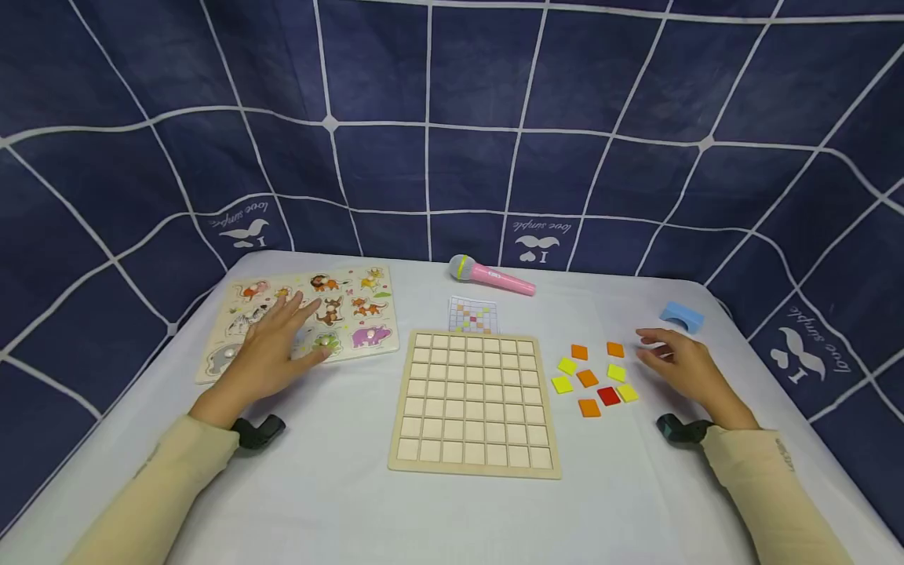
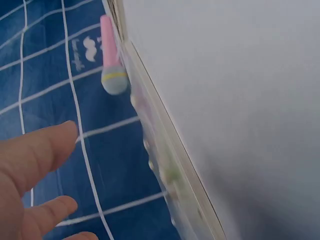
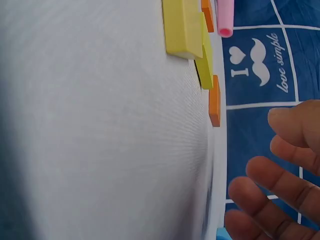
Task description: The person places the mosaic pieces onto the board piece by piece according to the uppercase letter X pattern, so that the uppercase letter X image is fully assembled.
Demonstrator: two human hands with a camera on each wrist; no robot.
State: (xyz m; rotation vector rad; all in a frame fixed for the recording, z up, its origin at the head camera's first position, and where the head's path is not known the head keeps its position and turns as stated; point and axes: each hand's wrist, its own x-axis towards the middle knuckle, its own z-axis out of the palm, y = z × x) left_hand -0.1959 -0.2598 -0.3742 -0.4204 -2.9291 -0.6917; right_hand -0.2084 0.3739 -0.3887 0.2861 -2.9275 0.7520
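My left hand (image 1: 267, 353) is spread over the animal peg puzzle (image 1: 384, 306), holding nothing; whether it touches the board is unclear. To the right, my right hand (image 1: 683, 369) hovers beside the loose coloured tiles with relaxed fingers and nothing in them. Nearest to it are a yellow tile (image 1: 627, 393), another yellow tile (image 1: 616, 372) and an orange tile (image 1: 615, 349). A red tile (image 1: 609, 396) lies among them. Between the hands lies a wooden grid board (image 1: 475, 400) of square recesses. In the left wrist view the thumb and fingertips (image 2: 64, 137) stand apart from the puzzle's edge.
Behind the grid board lies a small pattern card (image 1: 473, 315), partly covered by the board's far edge. A pink toy microphone (image 1: 501, 279) lies further back. A blue arch block (image 1: 682, 316) sits beyond the right hand. Dark blue checked cloth (image 1: 466, 173) hangs around the white table.
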